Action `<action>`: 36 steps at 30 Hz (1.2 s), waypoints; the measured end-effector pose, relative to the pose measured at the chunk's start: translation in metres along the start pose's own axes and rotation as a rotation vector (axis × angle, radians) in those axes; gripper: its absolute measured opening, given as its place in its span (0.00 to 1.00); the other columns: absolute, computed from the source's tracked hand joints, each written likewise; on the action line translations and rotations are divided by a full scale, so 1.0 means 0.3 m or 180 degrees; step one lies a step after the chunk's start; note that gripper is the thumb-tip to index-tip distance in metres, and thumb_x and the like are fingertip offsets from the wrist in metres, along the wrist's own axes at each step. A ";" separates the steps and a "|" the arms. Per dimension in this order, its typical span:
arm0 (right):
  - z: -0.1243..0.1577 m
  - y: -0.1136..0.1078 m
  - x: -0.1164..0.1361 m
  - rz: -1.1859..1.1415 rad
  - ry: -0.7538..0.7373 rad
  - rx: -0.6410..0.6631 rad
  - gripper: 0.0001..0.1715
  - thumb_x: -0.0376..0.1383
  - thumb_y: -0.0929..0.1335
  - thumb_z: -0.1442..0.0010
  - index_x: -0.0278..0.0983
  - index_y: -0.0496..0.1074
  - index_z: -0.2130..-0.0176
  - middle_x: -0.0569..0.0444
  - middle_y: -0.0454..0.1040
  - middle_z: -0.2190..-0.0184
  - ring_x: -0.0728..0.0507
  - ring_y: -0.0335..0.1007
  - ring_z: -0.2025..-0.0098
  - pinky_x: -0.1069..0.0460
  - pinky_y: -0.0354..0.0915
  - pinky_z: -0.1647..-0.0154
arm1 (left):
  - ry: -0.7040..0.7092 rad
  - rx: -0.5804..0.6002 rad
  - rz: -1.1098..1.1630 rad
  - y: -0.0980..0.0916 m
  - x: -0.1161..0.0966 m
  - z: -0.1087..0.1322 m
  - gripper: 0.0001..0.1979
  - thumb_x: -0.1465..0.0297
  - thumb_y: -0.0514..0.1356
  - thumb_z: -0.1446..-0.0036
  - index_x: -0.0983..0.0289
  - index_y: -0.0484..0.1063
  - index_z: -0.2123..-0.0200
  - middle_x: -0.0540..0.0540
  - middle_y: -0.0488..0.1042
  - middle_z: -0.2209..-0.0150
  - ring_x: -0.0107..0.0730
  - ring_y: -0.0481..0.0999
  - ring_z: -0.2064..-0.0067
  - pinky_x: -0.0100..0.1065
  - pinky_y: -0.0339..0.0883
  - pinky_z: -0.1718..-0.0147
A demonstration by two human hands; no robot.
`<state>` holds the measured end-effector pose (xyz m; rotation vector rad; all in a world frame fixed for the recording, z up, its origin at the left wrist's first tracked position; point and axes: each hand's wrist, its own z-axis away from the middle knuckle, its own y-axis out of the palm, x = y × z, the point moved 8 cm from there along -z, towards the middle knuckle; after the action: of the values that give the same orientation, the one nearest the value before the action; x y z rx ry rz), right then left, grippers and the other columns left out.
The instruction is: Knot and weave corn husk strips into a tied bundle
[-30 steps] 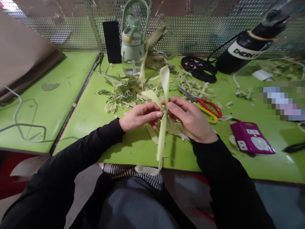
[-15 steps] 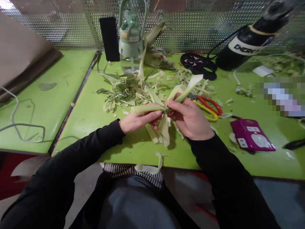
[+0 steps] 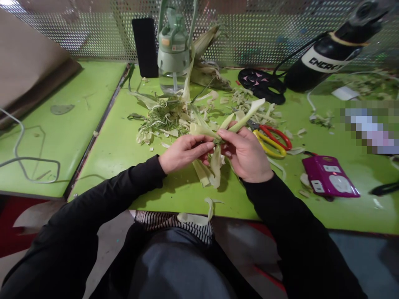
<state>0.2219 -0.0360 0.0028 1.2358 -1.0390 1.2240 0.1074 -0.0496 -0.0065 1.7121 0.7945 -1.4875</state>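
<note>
Pale green corn husk strips (image 3: 216,162), gathered at a dark green middle, fan out between my hands above the green table. My left hand (image 3: 183,153) is closed on the left side of the bundle, thumb and fingers pinching near its middle. From the right, my right hand (image 3: 247,155) pinches the same bundle, with one long strip (image 3: 252,112) sticking up past the fingers. Parts of both hands' fingertips are hidden by the strips. Scissors (image 3: 270,141) with red and yellow handles lie just beyond my right hand. A heap of husk scraps (image 3: 165,118) lies behind the bundle.
At the back stand a green water bottle (image 3: 173,54), a black phone-shaped slab (image 3: 145,47) and a black bottle marked ENERGY (image 3: 324,58). A purple power socket box (image 3: 331,176) sits at right. A loose husk strip (image 3: 196,218) hangs at the table's front edge.
The husk strip by my left hand has swung from lying leftward over the fingers to pointing up and left. My left hand has shifted slightly right; both hands still hold the bundle.
</note>
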 end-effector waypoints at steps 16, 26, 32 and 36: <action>0.011 -0.005 0.028 0.0084 -0.0513 0.0391 0.14 0.46 0.74 0.44 0.41 0.71 0.66 0.61 0.61 0.78 0.53 0.55 0.78 0.55 0.54 0.80 | -0.0332 -0.0191 0.0479 0.009 -0.003 0.020 0.17 0.56 0.65 0.44 0.66 0.70 0.66 0.48 0.68 0.73 0.22 0.72 0.72 0.28 0.75 0.71; 0.045 0.007 0.102 0.1014 -0.1197 0.0340 0.08 0.41 0.73 0.41 0.40 0.75 0.64 0.60 0.66 0.76 0.52 0.59 0.76 0.54 0.57 0.77 | -0.0155 -0.0578 0.0491 -0.016 -0.024 0.029 0.10 0.68 0.65 0.45 0.64 0.65 0.65 0.49 0.68 0.69 0.23 0.71 0.70 0.27 0.75 0.73; 0.055 0.012 0.095 0.1119 -0.1262 0.0189 0.08 0.41 0.72 0.39 0.39 0.74 0.64 0.60 0.67 0.77 0.52 0.61 0.77 0.54 0.59 0.76 | 0.0328 -0.1080 0.0179 -0.027 -0.046 0.039 0.09 0.71 0.63 0.44 0.63 0.63 0.67 0.46 0.66 0.71 0.19 0.67 0.75 0.24 0.72 0.76; 0.062 0.019 0.098 0.0978 -0.1225 0.0175 0.08 0.40 0.71 0.39 0.38 0.73 0.64 0.60 0.69 0.77 0.52 0.64 0.77 0.54 0.62 0.75 | 0.0373 -0.1222 0.0106 -0.034 -0.043 0.041 0.08 0.74 0.62 0.46 0.63 0.63 0.68 0.46 0.65 0.72 0.19 0.66 0.75 0.23 0.70 0.76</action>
<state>0.2204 -0.0521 0.0341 1.4263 -1.5302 1.2783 0.0905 -0.0541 0.0042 1.5200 1.0338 -1.1317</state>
